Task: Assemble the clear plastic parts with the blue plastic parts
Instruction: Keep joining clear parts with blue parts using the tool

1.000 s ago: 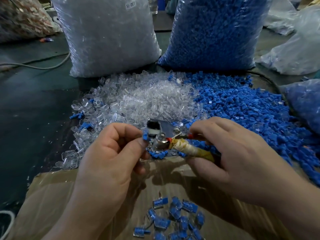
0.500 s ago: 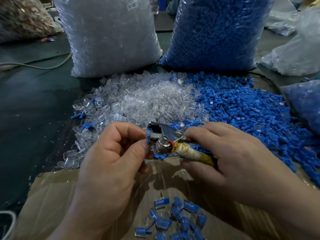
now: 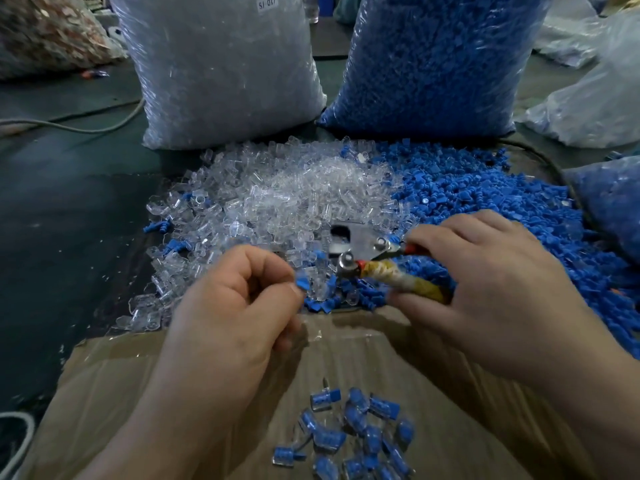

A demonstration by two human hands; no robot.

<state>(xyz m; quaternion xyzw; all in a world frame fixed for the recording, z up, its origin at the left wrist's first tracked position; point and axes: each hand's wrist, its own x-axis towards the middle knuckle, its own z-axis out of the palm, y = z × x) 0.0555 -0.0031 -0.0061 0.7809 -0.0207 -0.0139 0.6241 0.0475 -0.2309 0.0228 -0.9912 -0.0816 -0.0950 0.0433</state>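
1. Your left hand (image 3: 235,306) pinches one blue part (image 3: 302,283) between thumb and forefinger, the other fingers curled in. I cannot tell whether a clear piece is already on it.
2. Your right hand (image 3: 485,282) is wrapped round the taped handle of the tool (image 3: 356,242). Its metal head sits just beside the pinched part, over the near edge of the piles.
3. The clear pile (image 3: 294,199) lies in the middle and the blue pile (image 3: 485,202) touches it on the right. Finished pieces (image 3: 349,431) lie on the cardboard (image 3: 173,393) near you.
4. Expect these parts to be very light, stiff and smooth, so one could easily slip or flick out of a pinch. Hold each by its sides, with the mating end left free.
5. The clear ones look thin-walled and probably crack before they bend. Grip the body lightly and let the tool do the pressing.
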